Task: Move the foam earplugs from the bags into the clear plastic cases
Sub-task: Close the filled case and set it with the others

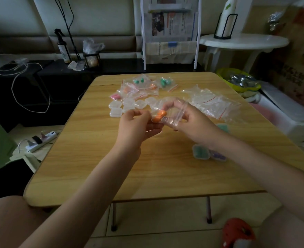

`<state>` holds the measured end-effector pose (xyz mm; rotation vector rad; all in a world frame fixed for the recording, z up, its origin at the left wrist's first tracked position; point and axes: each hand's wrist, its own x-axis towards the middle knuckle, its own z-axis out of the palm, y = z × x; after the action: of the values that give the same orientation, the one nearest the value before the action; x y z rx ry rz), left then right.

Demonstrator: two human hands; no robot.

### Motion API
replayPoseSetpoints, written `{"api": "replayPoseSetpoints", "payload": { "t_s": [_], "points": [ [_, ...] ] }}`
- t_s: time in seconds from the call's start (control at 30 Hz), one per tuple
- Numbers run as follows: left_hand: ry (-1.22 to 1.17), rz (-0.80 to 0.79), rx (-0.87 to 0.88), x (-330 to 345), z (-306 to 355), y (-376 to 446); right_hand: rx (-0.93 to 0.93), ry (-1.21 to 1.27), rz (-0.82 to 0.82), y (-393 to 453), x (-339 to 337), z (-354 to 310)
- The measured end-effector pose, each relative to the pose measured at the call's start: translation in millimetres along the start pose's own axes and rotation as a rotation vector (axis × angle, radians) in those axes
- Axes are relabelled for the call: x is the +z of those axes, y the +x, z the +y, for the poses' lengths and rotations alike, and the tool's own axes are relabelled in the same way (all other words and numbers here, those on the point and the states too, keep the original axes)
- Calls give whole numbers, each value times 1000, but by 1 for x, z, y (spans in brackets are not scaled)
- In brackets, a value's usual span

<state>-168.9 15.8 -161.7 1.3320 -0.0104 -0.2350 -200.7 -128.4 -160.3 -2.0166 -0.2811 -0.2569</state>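
Both hands hold one small clear zip bag [167, 111] above the wooden table [97, 158]: the left hand [137, 126] pinches its lower end, the right hand [188, 120] has fingers pushed inside the mouth. Orange foam earplugs [158, 116] sit in the bag between the hands. Beyond lie empty clear plastic cases [128, 105], then filled bags [142, 85] with green, orange and pink plugs. A heap of empty bags [210, 102] lies at right. Near the right forearm sit filled cases [201, 152].

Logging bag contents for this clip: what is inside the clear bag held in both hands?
Orange foam earplugs sit inside the clear bag; two lobes show, and fingers and creased plastic hide any others.
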Motion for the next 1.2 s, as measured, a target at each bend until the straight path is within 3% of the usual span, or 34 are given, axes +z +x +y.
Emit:
{"api": "replayPoseSetpoints", "payload": {
  "t_s": [0.13, 0.3, 0.73, 0.87, 1.2],
  "points": [
    [118, 47, 137, 1, -5, -3, 20, -66, -32, 0, -2, 1],
    [41, 51, 118, 6, -10, -5, -66, -272, 7, -1, -1, 0],
    [-27, 109, 160, 0, -3, 2, 100, 24, 39, -2, -1, -1],
    [8, 117, 195, -5, -1, 6, 152, 110, -25, 2, -6, 0],
    [169, 189, 270, -13, -7, 15, 64, -29, 117, 7, -10, 11]
  ]
}}
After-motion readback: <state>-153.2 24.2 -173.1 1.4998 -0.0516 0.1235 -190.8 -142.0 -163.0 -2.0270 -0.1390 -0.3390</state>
